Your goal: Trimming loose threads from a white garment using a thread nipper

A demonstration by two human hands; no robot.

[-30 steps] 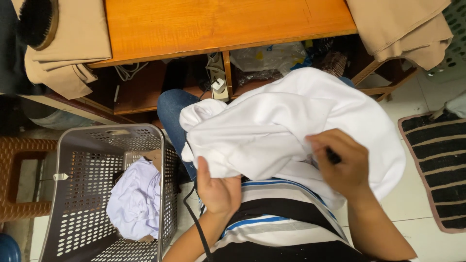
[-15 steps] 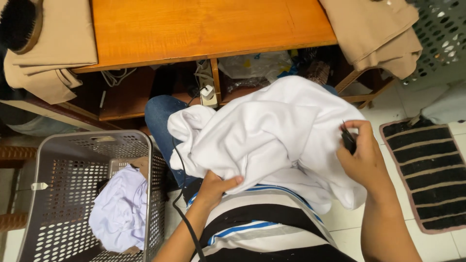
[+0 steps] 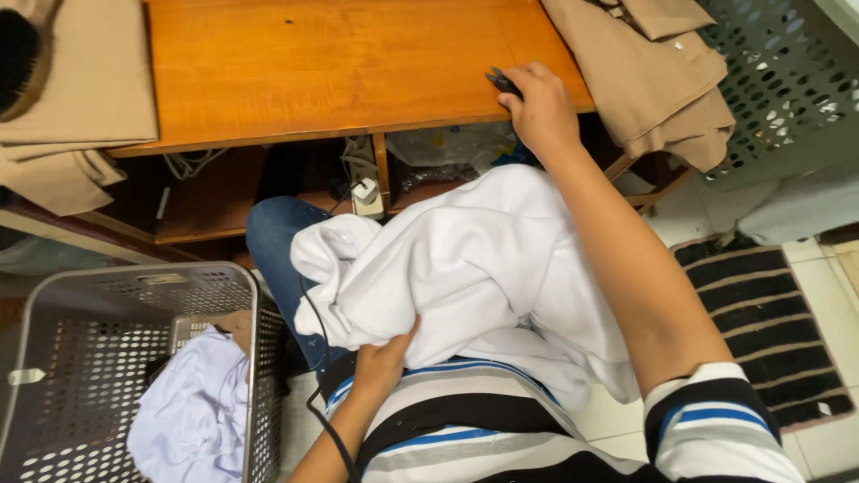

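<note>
Far left, a grey basket point(image 3: 259, 358) stands on the floor by my knee, with a pale cloth point(image 3: 192, 420) crumpled inside it. Above it, beige fabric point(image 3: 80, 98) hangs over the left end of the desk point(image 3: 313, 72), and a dark brush point(image 3: 18, 54) lies on top of that fabric at the edge of view.

My left hand point(image 3: 380, 362) is low, just in front of my striped shirt point(image 3: 465, 429). The forearm comes up from the bottom of view, and the fingers are curled into the lower edge of the white garment point(image 3: 465, 268), gripping a fold of it. The garment is bunched in my lap, draped over my jeans point(image 3: 277, 241) and against my chest, below the desk's front edge.

My right arm crosses over the garment, stretched nearly straight up and away from me, striped sleeve at the shoulder. The right hand point(image 3: 537, 112) rests at the desk's front edge, knuckles up, fingers closed round a small dark tool point(image 3: 503, 82) whose tip pokes out to the left, onto the wood.

Further right, more beige clothing point(image 3: 662, 80) is heaped on the desk's corner. Beyond it sits a second perforated basket point(image 3: 787, 80), and a dark striped mat point(image 3: 761, 313) lies on the tiles.
</note>
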